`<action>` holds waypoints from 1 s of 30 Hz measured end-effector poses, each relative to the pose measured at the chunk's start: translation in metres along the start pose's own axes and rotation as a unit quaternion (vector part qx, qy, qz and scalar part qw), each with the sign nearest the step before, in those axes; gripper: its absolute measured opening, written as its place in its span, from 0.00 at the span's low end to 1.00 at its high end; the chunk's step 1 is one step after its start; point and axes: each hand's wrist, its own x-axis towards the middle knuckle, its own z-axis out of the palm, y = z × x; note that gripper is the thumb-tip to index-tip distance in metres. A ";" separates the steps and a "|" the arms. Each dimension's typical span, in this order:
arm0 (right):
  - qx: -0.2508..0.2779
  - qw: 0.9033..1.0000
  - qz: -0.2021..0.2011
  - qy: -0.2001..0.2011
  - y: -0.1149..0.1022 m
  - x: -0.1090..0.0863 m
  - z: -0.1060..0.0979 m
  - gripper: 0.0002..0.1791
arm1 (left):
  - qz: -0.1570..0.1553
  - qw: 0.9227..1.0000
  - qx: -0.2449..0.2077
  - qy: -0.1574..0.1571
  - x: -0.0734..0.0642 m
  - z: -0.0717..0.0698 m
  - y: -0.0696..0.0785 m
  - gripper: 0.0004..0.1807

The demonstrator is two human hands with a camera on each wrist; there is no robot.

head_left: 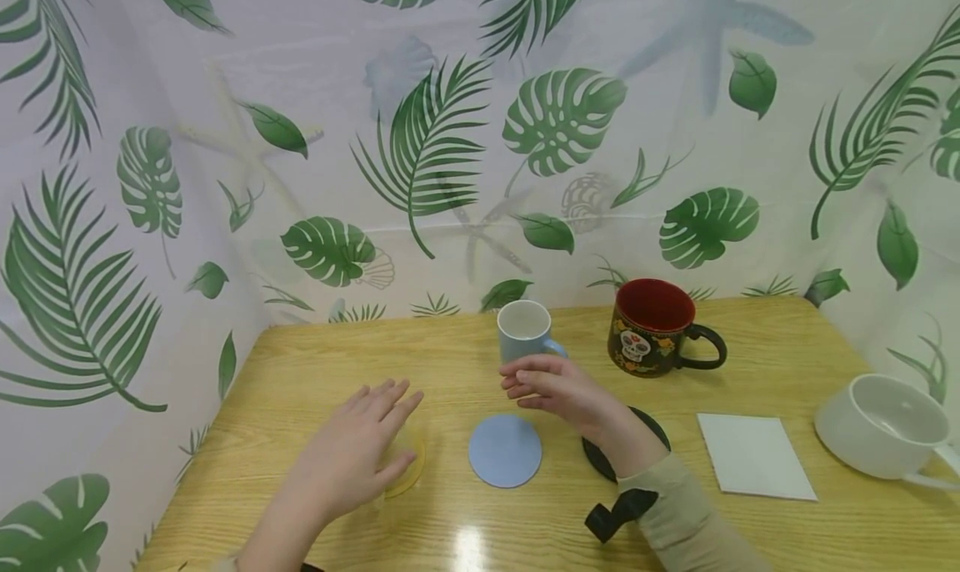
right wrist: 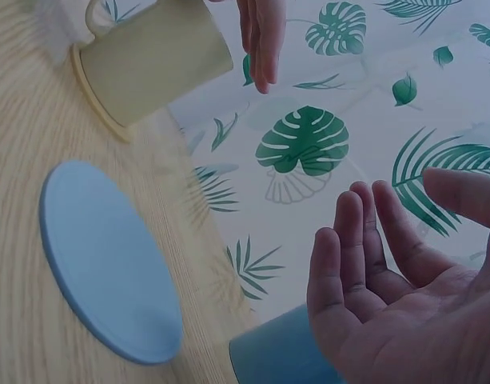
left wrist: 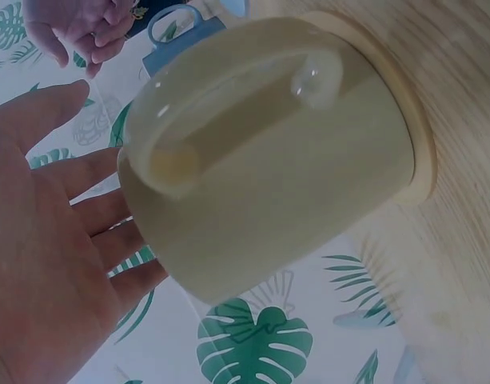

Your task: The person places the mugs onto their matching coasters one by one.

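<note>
My left hand [head_left: 352, 459] is spread over a pale yellow mug [left wrist: 276, 192], which it mostly hides in the head view. In the left wrist view the fingertips lie right at the mug's rim, and the mug stands on a yellow coaster [head_left: 412, 479]. My right hand [head_left: 566, 401] has relaxed, slightly bent fingers with nothing between them. It is in front of a light blue mug [head_left: 522, 326], overlapping its lower part in the head view. Between the hands lies a round blue coaster [head_left: 505, 451], bare on top.
A black skull-patterned mug [head_left: 645, 347] with a red inside stands at the back right. Under my right forearm a round black coaster [head_left: 645, 430] partly shows. Farther right are a square white coaster [head_left: 756, 455] and a wide white mug [head_left: 877, 430]. A leaf-print cloth [head_left: 465, 138] backs the table.
</note>
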 end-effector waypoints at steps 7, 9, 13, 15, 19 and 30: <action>0.000 1.000 0.008 0.013 0.001 -0.002 -0.011 0.17 | 0.014 1.000 -0.007 0.008 0.004 0.007 0.006 0.37; -0.002 1.000 0.010 0.016 0.001 -0.003 -0.014 0.19 | 0.019 1.000 -0.006 0.009 0.005 0.007 0.007 0.36; 0.002 1.000 0.018 0.024 -0.001 -0.005 -0.019 0.19 | 0.028 1.000 -0.008 0.003 0.008 0.007 0.011 0.35; 0.009 0.999 0.020 0.026 -0.001 -0.007 -0.022 0.17 | 0.033 0.999 -0.012 0.001 0.010 0.007 0.013 0.35; 0.022 0.999 0.016 0.026 -0.002 -0.009 -0.028 0.14 | 0.042 0.999 -0.018 0.000 0.013 0.009 0.017 0.35; 0.035 0.998 0.016 0.054 -0.006 -0.015 -0.039 0.16 | 0.055 0.998 -0.013 -0.009 0.019 0.020 0.021 0.35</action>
